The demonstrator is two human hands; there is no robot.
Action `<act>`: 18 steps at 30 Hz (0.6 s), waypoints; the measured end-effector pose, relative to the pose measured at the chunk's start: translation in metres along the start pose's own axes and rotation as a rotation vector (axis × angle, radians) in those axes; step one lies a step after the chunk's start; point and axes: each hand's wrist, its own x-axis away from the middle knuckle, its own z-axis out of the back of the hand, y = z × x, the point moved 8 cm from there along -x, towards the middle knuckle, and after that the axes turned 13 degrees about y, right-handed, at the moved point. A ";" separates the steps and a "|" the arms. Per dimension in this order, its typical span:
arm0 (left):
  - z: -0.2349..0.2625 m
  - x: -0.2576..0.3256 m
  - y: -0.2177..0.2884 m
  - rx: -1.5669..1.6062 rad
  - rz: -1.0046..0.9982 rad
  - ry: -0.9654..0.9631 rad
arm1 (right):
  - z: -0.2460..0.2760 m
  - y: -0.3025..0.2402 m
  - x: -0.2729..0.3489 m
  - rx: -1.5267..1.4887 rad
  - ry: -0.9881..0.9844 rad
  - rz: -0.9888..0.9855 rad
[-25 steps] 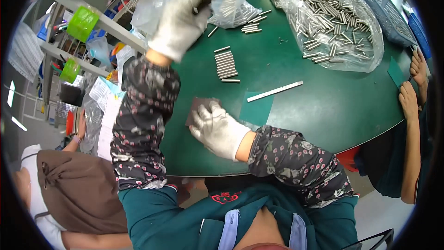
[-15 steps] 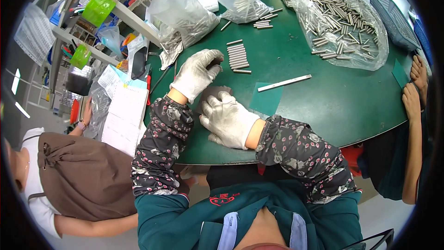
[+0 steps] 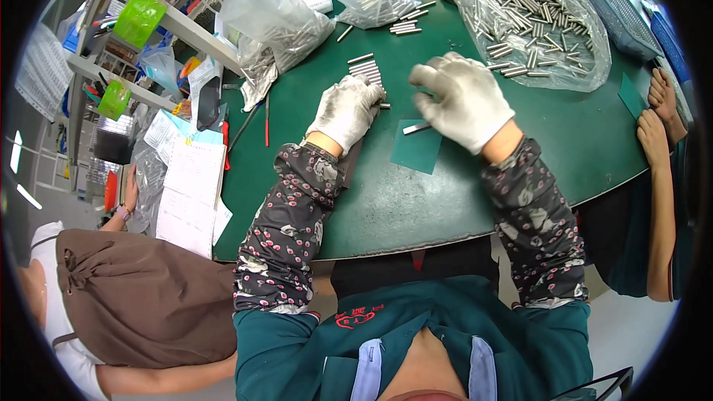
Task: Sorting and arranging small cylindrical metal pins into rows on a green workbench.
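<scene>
With your left hand (image 3: 346,110) flat on the metal rods (image 3: 365,71) and right hand (image 3: 462,96) loosely curled, empty, pinch each stiff, slippery, roll-prone rod mid-length.

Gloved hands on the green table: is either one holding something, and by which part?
Cannot be told. The left hand rests on a row of metal rods; the right hand hovers, curled, over one rod.

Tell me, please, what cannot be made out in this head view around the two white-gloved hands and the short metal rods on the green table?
- Whether the left gloved hand grips any of the row of short metal rods: its palm faces down and covers them.
- What the right gloved hand pinches: its curled fingers hide it.
- The full length of the single metal rod on the dark green square mat: the right hand covers one end.
- The count of rods in the large clear plastic bag: too small, piled.
</scene>
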 end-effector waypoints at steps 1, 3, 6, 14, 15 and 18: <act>-0.001 0.001 0.000 -0.017 -0.002 -0.005 | -0.004 0.010 0.010 -0.019 -0.053 0.001; -0.001 0.001 0.000 -0.038 -0.003 -0.010 | -0.012 0.016 0.024 -0.038 -0.196 -0.014; 0.023 0.005 0.009 0.011 0.022 0.190 | -0.024 0.009 0.030 -0.034 -0.284 0.009; 0.023 0.039 0.035 0.184 -0.008 0.187 | -0.036 0.017 0.029 -0.176 -0.172 -0.071; 0.021 0.039 0.033 0.207 -0.006 0.172 | -0.025 0.026 0.024 -0.346 -0.058 -0.199; 0.017 0.039 0.032 0.238 0.004 0.141 | -0.006 0.047 0.018 -1.059 0.223 -0.591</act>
